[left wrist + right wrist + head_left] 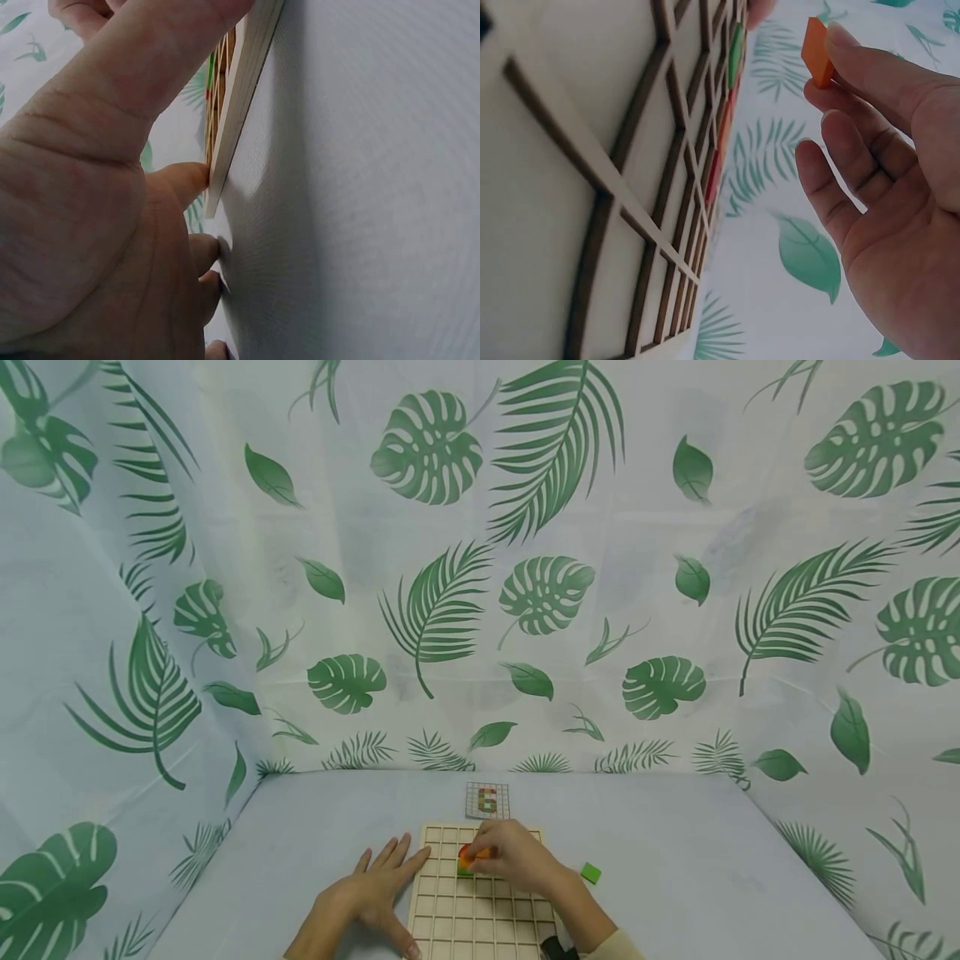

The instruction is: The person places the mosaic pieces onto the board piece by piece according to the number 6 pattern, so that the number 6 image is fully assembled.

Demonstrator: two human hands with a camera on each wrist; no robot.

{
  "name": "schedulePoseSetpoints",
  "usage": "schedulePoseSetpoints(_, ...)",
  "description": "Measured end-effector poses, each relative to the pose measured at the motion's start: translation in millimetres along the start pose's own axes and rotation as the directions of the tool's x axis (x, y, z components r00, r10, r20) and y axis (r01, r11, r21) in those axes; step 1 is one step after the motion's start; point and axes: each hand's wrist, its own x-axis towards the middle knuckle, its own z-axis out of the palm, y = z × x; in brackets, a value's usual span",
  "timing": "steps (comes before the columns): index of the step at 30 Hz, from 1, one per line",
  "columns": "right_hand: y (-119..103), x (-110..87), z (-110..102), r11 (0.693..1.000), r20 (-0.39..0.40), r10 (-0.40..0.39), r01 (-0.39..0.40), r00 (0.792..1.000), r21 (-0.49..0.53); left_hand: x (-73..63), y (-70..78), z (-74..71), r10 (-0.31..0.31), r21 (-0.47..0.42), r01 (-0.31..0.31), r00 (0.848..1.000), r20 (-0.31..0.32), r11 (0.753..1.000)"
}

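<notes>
Between thumb and index finger, my right hand [516, 858] pinches a small orange square tile [817, 54], held just off the wooden grid board [480, 910]. Several coloured tiles sit in the board's upper cells, among them a green tile [735, 56] and a red tile [713, 178]; in the head view my fingers partly cover them. At the board's left side, my left hand [372, 893] lies with fingers spread. Its index finger and thumb touch the board's edge, while the other fingers rest on the table.
Behind the board lies a gridded card [487, 800] with a coloured figure on it. A loose green tile [591, 872] is on the table [697, 877] to the right of the board. Leaf-printed cloth [555, 685] hangs at the back and sides.
</notes>
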Motion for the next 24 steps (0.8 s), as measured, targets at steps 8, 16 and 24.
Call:
schedulePoseSetpoints(8, 0.3, 1.5, 5.8, 0.997, 0.018, -0.040, 0.041, 0.999, -0.063, 0.8, 0.8, 0.1, -0.018, 0.014, 0.017, 1.000, 0.004, 1.000)
schedulePoseSetpoints(16, 1.6, 2.0, 9.8, 0.993, 0.047, -0.018, 0.023, 0.999, -0.117, 0.7, 1.4, 0.8, -0.026, 0.016, 0.026, 1.000, 0.001, 1.000)
schedulePoseSetpoints(24, 2.3, 3.5, 11.3, 0.985, 0.081, -0.029, 0.042, 0.996, -0.166, 0.9, 1.3, 0.4, -0.022, 0.021, 0.022, 1.000, -0.001, 1.000)
